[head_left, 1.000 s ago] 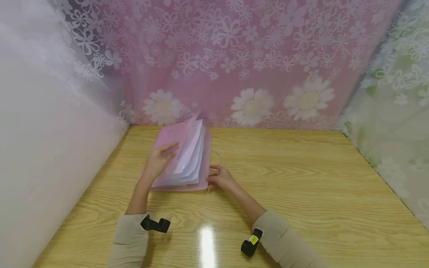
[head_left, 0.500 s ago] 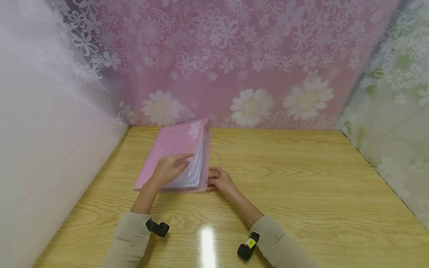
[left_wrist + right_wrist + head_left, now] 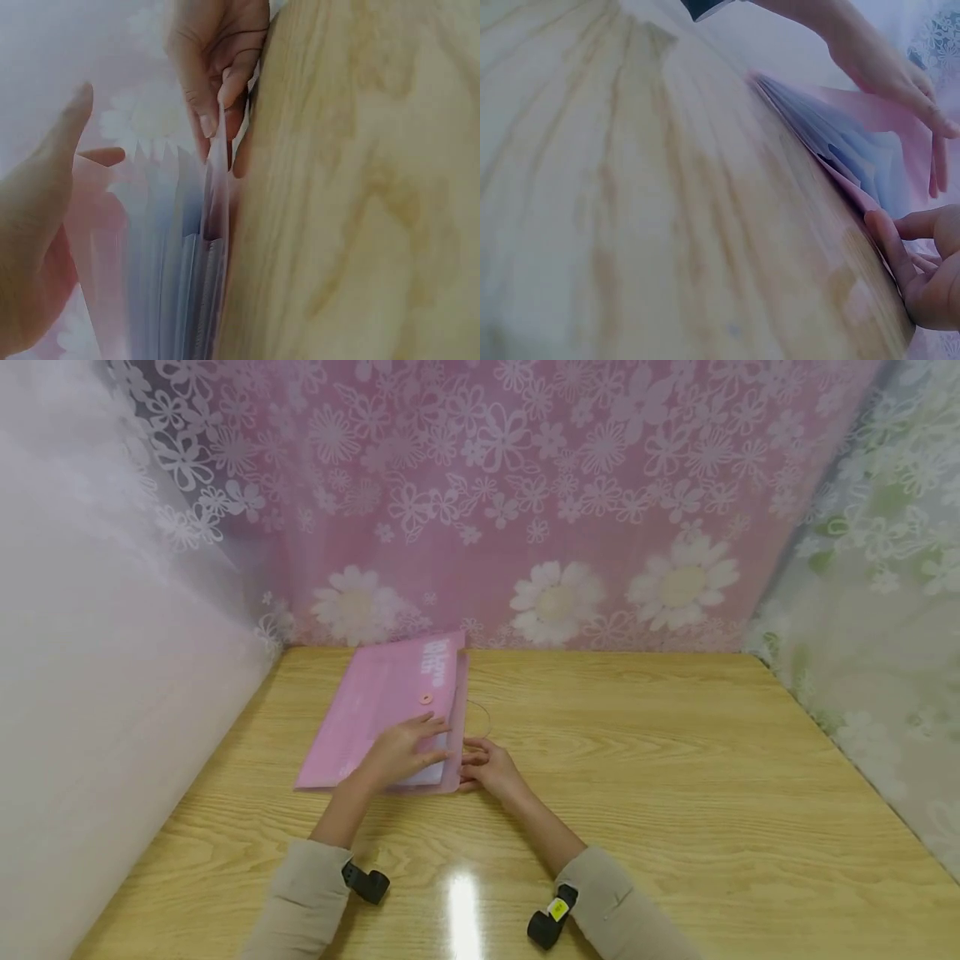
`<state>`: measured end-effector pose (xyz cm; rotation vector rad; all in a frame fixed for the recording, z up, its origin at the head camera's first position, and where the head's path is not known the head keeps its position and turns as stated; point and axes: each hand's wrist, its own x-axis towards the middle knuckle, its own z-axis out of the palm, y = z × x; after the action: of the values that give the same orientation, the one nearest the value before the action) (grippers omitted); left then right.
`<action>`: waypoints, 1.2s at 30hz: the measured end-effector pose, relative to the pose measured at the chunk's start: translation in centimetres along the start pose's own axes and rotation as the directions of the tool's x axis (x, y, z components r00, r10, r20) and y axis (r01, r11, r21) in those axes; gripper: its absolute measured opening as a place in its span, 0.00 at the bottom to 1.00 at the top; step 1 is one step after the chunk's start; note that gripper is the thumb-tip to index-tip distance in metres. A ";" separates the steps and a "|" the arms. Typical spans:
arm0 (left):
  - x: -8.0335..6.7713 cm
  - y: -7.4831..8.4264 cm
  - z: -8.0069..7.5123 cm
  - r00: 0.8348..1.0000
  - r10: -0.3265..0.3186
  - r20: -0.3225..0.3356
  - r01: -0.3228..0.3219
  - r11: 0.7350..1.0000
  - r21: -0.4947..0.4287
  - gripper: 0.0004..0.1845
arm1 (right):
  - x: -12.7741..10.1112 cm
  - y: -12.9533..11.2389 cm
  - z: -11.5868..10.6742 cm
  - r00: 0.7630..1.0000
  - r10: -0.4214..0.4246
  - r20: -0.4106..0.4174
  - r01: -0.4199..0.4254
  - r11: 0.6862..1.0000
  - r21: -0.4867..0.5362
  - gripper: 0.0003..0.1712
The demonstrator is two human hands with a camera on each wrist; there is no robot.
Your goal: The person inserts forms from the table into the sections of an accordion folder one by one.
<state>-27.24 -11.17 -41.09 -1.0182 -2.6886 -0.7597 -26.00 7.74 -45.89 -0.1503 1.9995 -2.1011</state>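
A translucent pink document folder (image 3: 367, 710) with white lettering and a small round button (image 3: 426, 698) lies on the left part of the table. Its front cover slopes over several whitish inner sleeves (image 3: 161, 225), which fan apart at the near side. My left hand (image 3: 401, 752) rests on the cover near its right edge, fingers extended. At the folder's lower right corner, my right hand (image 3: 491, 770) pinches the edge of the back cover between thumb and fingers, as the left wrist view shows. A thin cord (image 3: 487, 714) loops out from the folder's right side.
The folder lies on a wood-grain table (image 3: 637, 777). Behind it hangs a pink flowered curtain (image 3: 465, 527), close to the folder's far edge. A white panel (image 3: 135, 652) bounds the left side and a flowered sheet (image 3: 877, 635) the right.
The folder's front cover has come down over the sleeves, and its lettering and button now show. My left hand has moved right and slightly nearer with it; my right hand keeps its place.
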 end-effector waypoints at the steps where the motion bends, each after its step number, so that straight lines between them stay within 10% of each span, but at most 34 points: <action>1: 0.0 0.1 0.2 0.999 -0.011 0.035 0.011 1.000 -0.021 0.28 | 0.0 0.1 0.0 1.000 -0.003 0.001 0.003 1.000 0.003 0.30; 16: -0.6 0.1 2.1 0.978 -0.062 0.201 0.088 0.989 -0.123 0.32 | -0.2 -0.2 -0.1 1.000 -0.012 -0.006 0.012 1.000 -0.002 0.30; 36: -1.2 -1.3 2.3 0.984 -0.073 0.164 0.087 0.993 -0.077 0.43 | 0.3 -0.1 0.6 1.000 -0.019 0.002 0.019 0.999 -0.047 0.24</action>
<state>-27.13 -11.48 -43.97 -1.0372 -2.8723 -0.8460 -26.16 7.12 -45.74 -0.1802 2.0550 -2.0662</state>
